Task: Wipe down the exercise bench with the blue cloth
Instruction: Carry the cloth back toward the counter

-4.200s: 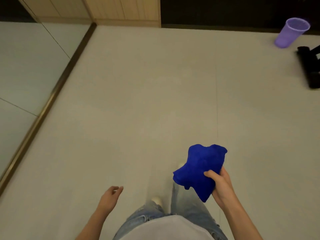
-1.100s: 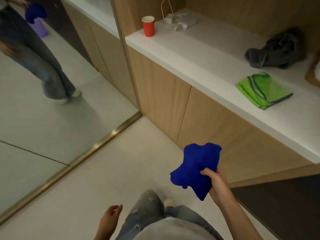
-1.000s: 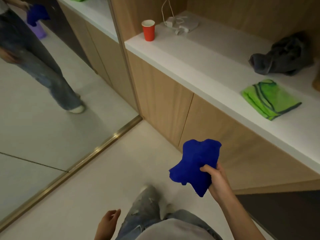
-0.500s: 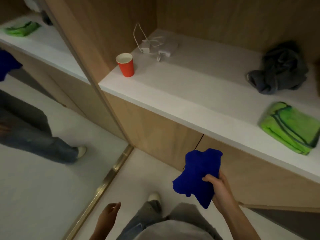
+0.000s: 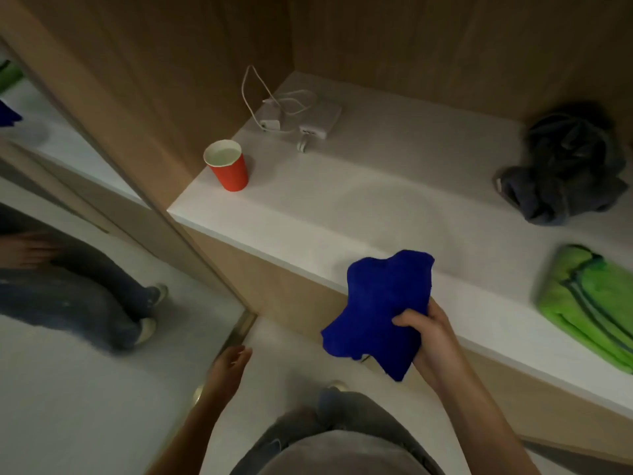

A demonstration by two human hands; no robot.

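Right hand [image 5: 433, 341] gripped bunched blue cloth [image 5: 380, 310], fingers curled round it, above white table [image 5: 308, 214] edge; left hand [image 5: 227, 366] hung free, fingers relaxed, holding nothing.

Right hand [image 5: 430, 341] forward, clenched round blue cloth [image 5: 383, 303]; left hand [image 5: 228, 364] low (loosely open).

White shelf top [image 5: 342, 207], red cup [image 5: 228, 169], white charger [image 5: 318, 122], grey cloth [image 5: 565, 169], green towel [image 5: 592, 299].
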